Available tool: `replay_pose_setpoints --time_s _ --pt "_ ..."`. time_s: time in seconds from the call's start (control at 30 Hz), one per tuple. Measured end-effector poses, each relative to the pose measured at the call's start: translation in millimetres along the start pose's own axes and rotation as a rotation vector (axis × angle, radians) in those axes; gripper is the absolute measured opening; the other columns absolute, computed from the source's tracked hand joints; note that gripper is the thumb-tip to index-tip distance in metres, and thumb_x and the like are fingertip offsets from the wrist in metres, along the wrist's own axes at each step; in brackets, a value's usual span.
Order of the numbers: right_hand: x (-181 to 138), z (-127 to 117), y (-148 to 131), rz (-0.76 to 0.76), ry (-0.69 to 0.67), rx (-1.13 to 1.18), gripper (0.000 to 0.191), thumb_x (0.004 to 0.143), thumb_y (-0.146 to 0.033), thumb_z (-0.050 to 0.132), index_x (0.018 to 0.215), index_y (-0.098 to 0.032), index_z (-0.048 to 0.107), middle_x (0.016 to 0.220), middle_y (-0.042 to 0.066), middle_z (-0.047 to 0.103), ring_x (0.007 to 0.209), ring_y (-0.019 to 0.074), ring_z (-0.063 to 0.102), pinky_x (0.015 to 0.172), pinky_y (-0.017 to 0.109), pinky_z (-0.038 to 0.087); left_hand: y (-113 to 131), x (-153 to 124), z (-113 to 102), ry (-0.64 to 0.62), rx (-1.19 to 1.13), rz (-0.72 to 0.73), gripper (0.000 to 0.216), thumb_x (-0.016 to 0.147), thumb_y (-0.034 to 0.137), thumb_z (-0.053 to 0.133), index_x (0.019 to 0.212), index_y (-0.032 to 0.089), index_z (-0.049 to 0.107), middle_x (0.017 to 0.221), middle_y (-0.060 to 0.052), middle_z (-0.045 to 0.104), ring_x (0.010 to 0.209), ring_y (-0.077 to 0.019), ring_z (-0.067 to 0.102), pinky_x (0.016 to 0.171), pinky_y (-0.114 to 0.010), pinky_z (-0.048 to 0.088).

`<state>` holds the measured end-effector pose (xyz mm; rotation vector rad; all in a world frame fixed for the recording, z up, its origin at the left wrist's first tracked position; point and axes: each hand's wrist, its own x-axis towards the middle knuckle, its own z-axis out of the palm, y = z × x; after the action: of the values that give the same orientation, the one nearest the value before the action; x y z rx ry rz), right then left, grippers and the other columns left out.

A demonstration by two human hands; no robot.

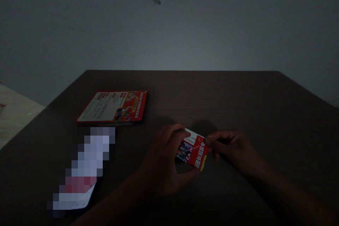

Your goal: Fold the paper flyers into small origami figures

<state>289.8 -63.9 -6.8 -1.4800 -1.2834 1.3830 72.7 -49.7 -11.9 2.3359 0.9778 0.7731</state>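
Between my hands is a small folded flyer [200, 150], printed in red and white with a picture and large Chinese characters. My left hand [165, 164] grips it, fingers over the far edge and thumb at the near edge. The fingertips of my right hand [234, 148] pinch its right corner. The flyer is held tilted, just above the dark table. How many times it is folded, I cannot tell.
At the back left lies a stack of larger red and white flyers [112, 107] with similar print. Nearer, on the left, a lit phone [84, 169] lies with its screen pixelated. The brown wooden table [185, 88] meets a grey wall [212, 24].
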Motion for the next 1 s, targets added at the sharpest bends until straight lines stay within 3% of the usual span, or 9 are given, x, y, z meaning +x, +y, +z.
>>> replay_pose_setpoints --time_s 0.27,0.43,0.57,0.67,0.73,0.87,1.0 --pt "0.1 1.0 0.6 0.001 0.008 0.03 0.027 0.071 -0.041 0.071 0.064 -0.015 0.07 0.055 0.001 0.062 0.041 0.0066 0.047 0.042 0.02 0.039 0.5 -0.4 1.9 -0.038 0.036 -0.03 0.08 0.057 0.037 0.08 0.125 0.021 0.041 0.136 -0.013 0.039 0.123 -0.0309 0.038 0.102 -0.047 0.035" --pt "-1.3 0.2 0.8 -0.009 0.006 -0.006 0.025 0.073 -0.039 0.069 0.066 -0.016 0.07 0.053 0.0 0.061 0.043 0.0076 0.048 0.044 0.02 0.04 0.4 0.0 3.1 0.049 -0.094 -0.07 0.074 0.061 0.032 0.078 0.125 0.021 0.042 0.132 -0.013 0.044 0.119 -0.0298 0.044 0.097 -0.046 0.04" --pt "-3.4 1.3 -3.3 -0.044 0.025 -0.002 0.026 0.074 -0.041 0.069 0.067 -0.016 0.071 0.05 0.0 0.058 0.044 0.0085 0.049 0.043 0.021 0.04 0.0 2.3 4.6 0.059 -0.408 -0.292 0.049 0.076 0.031 0.066 0.119 0.019 0.047 0.113 -0.011 0.059 0.097 -0.0227 0.059 0.079 -0.035 0.05" --pt "-5.5 2.0 -4.6 -0.088 0.046 0.011 0.025 0.073 -0.041 0.07 0.066 -0.017 0.071 0.05 0.0 0.059 0.044 0.0088 0.049 0.043 0.021 0.04 -0.3 4.1 6.2 -0.011 -0.559 -0.433 0.028 0.081 0.035 0.06 0.103 0.017 0.059 0.091 -0.006 0.067 0.081 -0.0188 0.062 0.069 -0.029 0.048" --pt "-6.8 1.5 -3.3 -0.115 0.06 0.023 0.023 0.073 -0.039 0.07 0.067 -0.017 0.071 0.051 0.0 0.059 0.044 0.0085 0.049 0.043 0.02 0.04 -0.7 4.1 7.1 -0.053 -0.611 -0.495 0.025 0.083 0.039 0.057 0.09 0.016 0.063 0.08 -0.004 0.067 0.073 -0.017 0.061 0.064 -0.026 0.046" --pt "-7.6 -1.5 2.8 -0.138 0.074 0.03 0.021 0.075 -0.037 0.07 0.071 -0.016 0.072 0.054 0.0 0.061 0.045 0.0084 0.049 0.044 0.02 0.039 -3.2 1.8 5.9 0.001 -0.677 -0.551 0.028 0.083 0.042 0.055 0.079 0.015 0.063 0.066 0.0 0.061 0.061 -0.0125 0.054 0.056 -0.022 0.04" --pt "-6.6 -3.8 8.7 -0.133 0.129 0.058 0.021 0.076 -0.037 0.07 0.074 -0.016 0.072 0.053 0.001 0.06 0.047 0.0096 0.05 0.046 0.022 0.038 -6.1 -0.6 1.9 0.084 -0.695 -0.501 0.025 0.084 0.037 0.053 0.072 0.015 0.059 0.061 0.001 0.056 0.058 -0.0117 0.051 0.057 -0.022 0.039"
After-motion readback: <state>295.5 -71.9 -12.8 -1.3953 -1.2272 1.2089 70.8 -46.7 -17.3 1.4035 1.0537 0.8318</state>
